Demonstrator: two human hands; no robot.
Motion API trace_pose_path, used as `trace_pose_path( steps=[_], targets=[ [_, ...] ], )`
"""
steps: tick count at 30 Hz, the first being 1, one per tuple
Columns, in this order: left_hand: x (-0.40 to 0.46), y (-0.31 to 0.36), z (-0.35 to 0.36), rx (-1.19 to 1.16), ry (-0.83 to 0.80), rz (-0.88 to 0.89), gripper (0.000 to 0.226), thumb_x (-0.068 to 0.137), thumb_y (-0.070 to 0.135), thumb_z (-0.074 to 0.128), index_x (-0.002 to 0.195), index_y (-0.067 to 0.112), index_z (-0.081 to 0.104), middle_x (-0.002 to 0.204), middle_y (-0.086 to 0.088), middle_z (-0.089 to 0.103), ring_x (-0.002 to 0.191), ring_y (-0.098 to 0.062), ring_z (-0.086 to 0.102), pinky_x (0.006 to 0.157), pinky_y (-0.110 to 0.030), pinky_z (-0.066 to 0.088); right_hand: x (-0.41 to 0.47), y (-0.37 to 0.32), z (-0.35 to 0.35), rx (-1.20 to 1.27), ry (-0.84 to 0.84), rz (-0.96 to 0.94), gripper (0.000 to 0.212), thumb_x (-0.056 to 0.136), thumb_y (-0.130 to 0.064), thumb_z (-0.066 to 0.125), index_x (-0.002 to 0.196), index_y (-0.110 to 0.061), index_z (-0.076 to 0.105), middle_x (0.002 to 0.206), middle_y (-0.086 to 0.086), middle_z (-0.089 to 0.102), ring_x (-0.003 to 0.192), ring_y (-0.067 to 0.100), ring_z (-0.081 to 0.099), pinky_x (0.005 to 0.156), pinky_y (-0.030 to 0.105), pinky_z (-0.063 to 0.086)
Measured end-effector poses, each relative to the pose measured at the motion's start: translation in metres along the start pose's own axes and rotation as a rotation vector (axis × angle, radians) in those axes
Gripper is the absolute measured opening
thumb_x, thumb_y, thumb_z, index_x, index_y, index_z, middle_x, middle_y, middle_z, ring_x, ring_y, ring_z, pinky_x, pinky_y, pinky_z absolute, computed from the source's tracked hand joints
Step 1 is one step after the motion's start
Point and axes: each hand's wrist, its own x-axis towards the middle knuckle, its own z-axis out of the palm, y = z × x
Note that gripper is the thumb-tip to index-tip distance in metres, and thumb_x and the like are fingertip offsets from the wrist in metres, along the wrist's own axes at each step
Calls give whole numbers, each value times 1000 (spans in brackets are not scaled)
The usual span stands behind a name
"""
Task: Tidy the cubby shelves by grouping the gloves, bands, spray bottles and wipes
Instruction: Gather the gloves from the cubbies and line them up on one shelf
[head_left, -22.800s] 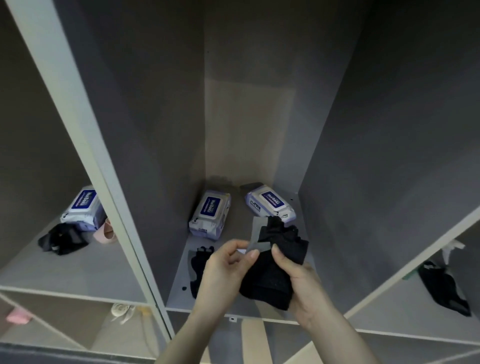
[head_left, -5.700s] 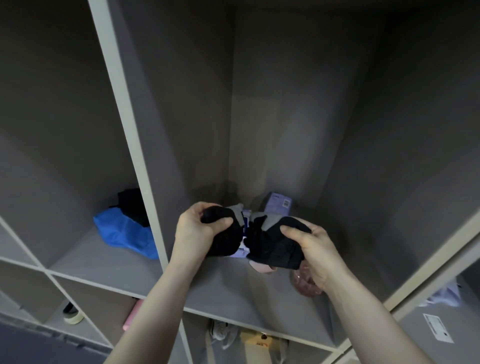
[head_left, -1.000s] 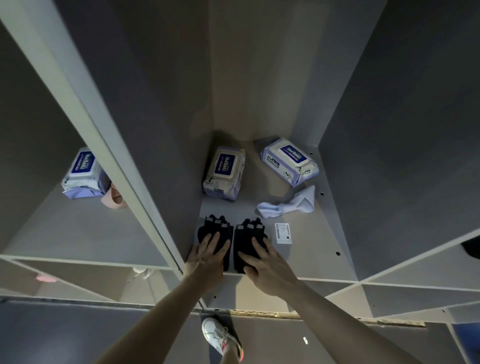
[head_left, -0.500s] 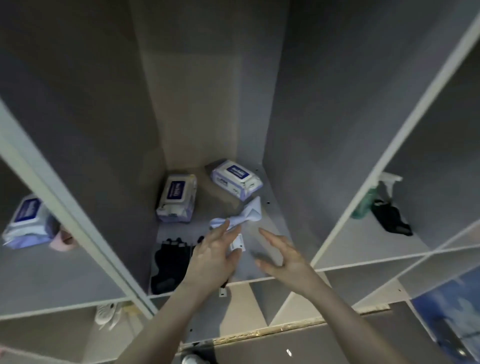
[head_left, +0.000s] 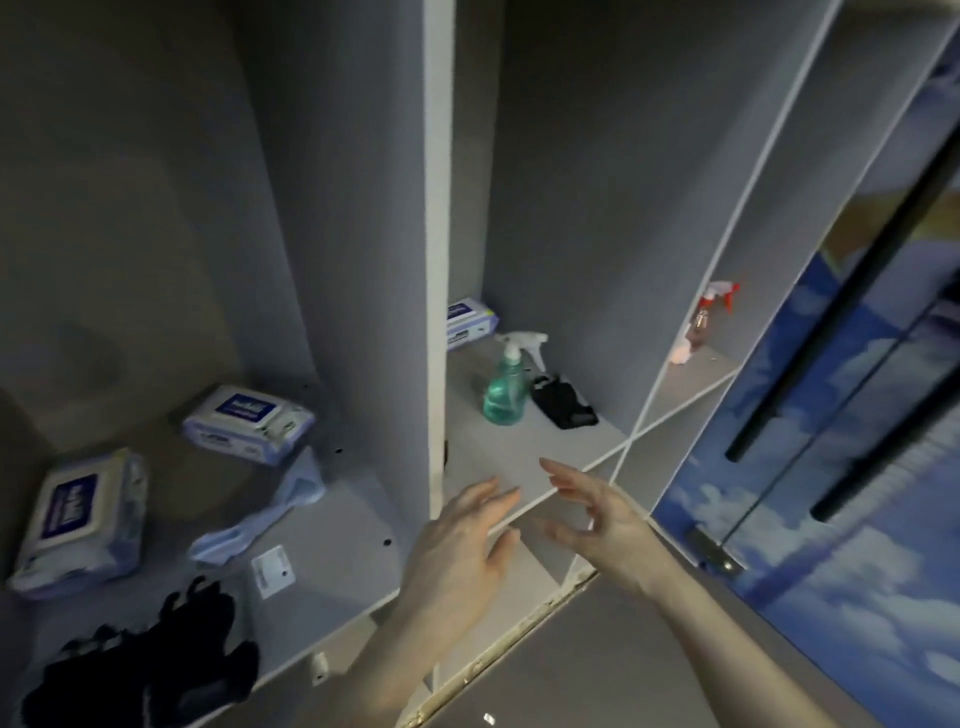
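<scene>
Both hands have left the black gloves (head_left: 140, 670) they were flattening a second ago, and the view has swung right to the neighbouring cubby. Left hand (head_left: 457, 540) and right hand (head_left: 602, 512) hover empty, fingers spread and relaxed, just apart from each other at the front edge of the middle cubby shelf (head_left: 498, 462).

That cubby holds a green spray bottle (head_left: 504, 395) standing upright, a second black glove (head_left: 563, 402) lying just beside it, and a wipes pack (head_left: 467, 322) at the back. The left cubby holds two wipes packs (head_left: 249, 423) (head_left: 75, 519), a pale blue cloth (head_left: 265, 514), a small white tag (head_left: 272, 569) and the paired gloves at the front. A red-capped spray bottle (head_left: 704, 317) stands in the cubby further right.

Risk: the likely next reach is for the loose glove; it lies so near the green bottle that a careless hand may tip the bottle over.

Labelling: wipes packs carry blue labels with white lettering, too blurred to read. Print on the tag is illegible.
</scene>
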Motion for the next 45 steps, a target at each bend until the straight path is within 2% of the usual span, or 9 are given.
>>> trace_pose_path(
  steps=[5,11,16,25,33,35,39,42,45],
  targets=[
    [64,-15,47,-18,-104,-118,47,97,29,49,142,38,40,154,16,29,140,-1,27,114,-20,22,36,48,-27,-137,-55,120,58,88,-28,67,140,-39,41,137,-4,45,127,9,47,100,23,41],
    [131,-45,88,38,-101,-306,49,97,36,48,144,34,37,156,8,28,142,-8,28,115,-25,25,118,91,-44,-302,-215,222,62,92,-28,60,147,-34,33,147,0,34,130,19,45,108,26,34],
    [156,-62,107,81,-124,-447,50,97,43,42,146,39,33,158,8,22,145,-9,19,116,-26,23,171,123,-56,-446,-359,319,67,92,-33,56,150,-40,22,160,0,9,146,23,12,114,33,23],
    [166,-75,92,235,-235,-308,49,101,34,34,149,28,24,158,10,19,147,-10,10,116,-20,14,224,172,-57,-750,-501,274,58,92,-42,50,146,-47,29,162,3,-15,148,28,-15,117,46,16],
    [166,-43,87,5,45,-505,41,96,28,52,137,28,47,156,4,27,143,-9,25,105,-12,20,258,207,-58,-851,-598,152,64,94,-35,42,153,-31,16,163,-2,-2,149,23,-5,117,42,12],
    [164,-33,90,-41,53,-597,45,95,29,53,139,30,45,156,-1,27,143,-11,28,106,-17,26,258,205,-63,-733,-536,122,61,96,-31,43,152,-28,20,161,-5,9,148,19,7,116,36,14],
    [172,-23,99,-136,33,-695,50,94,30,56,142,24,43,153,-3,34,143,-13,30,112,-20,26,254,173,-81,-56,-306,124,38,98,-12,51,136,-18,48,149,-4,34,140,16,32,113,22,23],
    [189,-8,106,-711,140,-869,43,92,25,62,132,13,53,137,-8,56,125,-23,54,108,-37,41,238,136,-105,311,-326,110,26,97,-14,53,117,-27,63,136,-10,51,121,-2,49,97,4,33],
    [205,14,111,-1369,137,-1035,40,89,47,58,112,14,61,118,-14,63,107,-30,61,94,-53,49,217,110,-118,481,-554,51,34,91,-26,52,120,-20,68,134,-7,59,126,5,52,109,21,34]
  ],
)
